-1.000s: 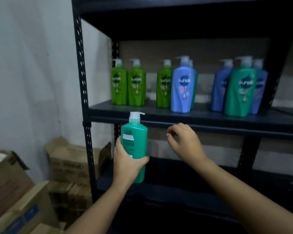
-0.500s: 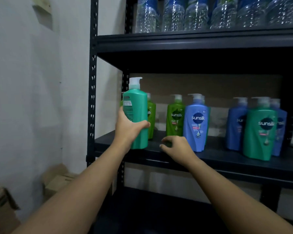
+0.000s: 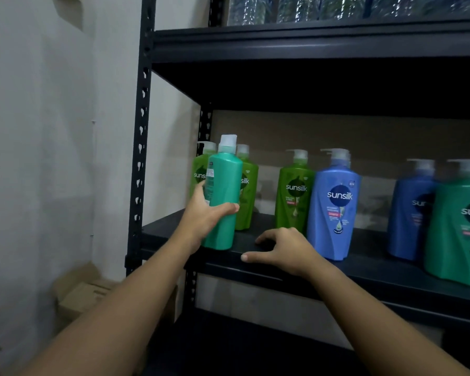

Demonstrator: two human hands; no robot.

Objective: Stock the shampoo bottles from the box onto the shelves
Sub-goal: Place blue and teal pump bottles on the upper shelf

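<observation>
Here the left hand (image 3: 204, 215) grips the teal plastic shampoo bottle with white pump cap (image 3: 223, 196), its base on the front left of the black metal shelf (image 3: 377, 270). The right hand (image 3: 282, 249), fingers loosely curled, rests on the shelf edge just beside it.

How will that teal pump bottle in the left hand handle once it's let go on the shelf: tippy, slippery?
Probably tippy: the teal pump bottle is tall, narrow-based and tilted on the shelf near its front edge. Likely stiff: the left hand wraps it without visible denting. Possibly slick, as the plastic looks smooth and glossy. Weight can't be judged.
</observation>
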